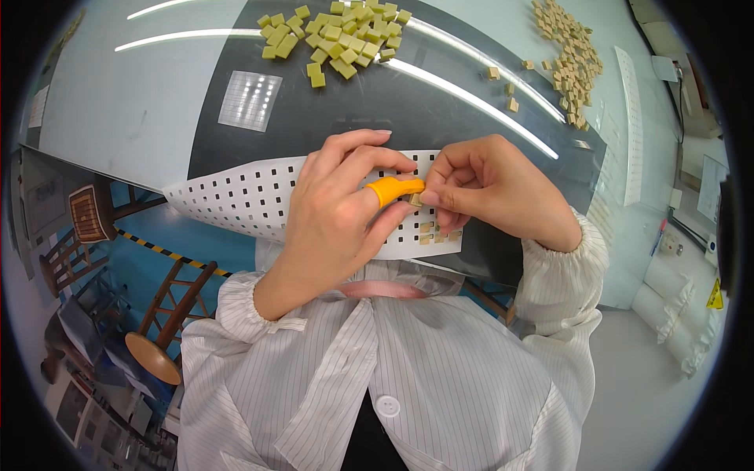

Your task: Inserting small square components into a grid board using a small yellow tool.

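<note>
A white sheet (236, 196) with rows of small dark squares lies before me along the near edge of the dark table, its left end curling up. My left hand (334, 196) wears a yellow finger cot (390, 190) on one finger. Between that finger and its thumb is a small beige block (415, 200). From the right, my right hand (487, 184) pinches at the same block with thumb and forefinger; their tips partly hide it. Several small beige pieces (426, 228) sit on the sheet's lower right corner, below my right hand.
A heap of yellow-green blocks (345, 35) is at the far middle of the table (259, 149). Loose beige blocks (573, 67) are scattered at the far right. A clear gridded square (250, 100) lies at left. Wooden stools (161, 345) stand beyond the table's left edge.
</note>
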The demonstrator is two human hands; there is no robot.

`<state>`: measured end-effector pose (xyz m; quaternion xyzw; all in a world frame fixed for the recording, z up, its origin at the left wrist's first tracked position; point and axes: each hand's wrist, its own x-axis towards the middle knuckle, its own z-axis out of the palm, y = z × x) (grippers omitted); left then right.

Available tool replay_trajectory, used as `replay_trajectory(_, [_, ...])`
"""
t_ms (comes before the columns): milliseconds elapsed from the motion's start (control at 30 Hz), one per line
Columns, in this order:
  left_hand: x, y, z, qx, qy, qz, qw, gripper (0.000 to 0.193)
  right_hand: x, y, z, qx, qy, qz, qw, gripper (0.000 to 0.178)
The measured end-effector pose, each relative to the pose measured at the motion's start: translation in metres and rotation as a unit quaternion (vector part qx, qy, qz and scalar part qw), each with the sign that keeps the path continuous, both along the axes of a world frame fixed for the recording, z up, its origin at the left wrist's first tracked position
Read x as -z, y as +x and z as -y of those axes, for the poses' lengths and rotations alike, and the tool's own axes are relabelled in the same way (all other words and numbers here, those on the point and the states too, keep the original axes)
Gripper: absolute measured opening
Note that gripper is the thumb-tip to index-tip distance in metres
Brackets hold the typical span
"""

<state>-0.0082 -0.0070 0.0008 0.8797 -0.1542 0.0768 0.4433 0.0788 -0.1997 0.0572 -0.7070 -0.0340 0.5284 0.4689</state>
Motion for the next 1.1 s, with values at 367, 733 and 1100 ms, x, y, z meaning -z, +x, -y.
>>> replay_trajectory(367, [-0.001, 0.0, 0.0, -0.001, 0.004, -0.005, 1.0, 0.024, -0.001, -0.001, -0.001, 0.006, -0.005, 0.002, 1.0, 0.009])
replay_trajectory(733, [-0.001, 0.001, 0.0, -0.002, 0.001, -0.007, 1.0, 0.023, 0.0, -0.005, -0.004, 0.017, -0.023, 0.007, 1.0, 0.013])
replay_trajectory(1100, [-0.001, 0.0, 0.001, -0.008, -0.004, 0.007, 1.0, 0.025, -0.01, -0.017, -0.008, -0.062, -0.079, 0.17, 0.98, 0.021])
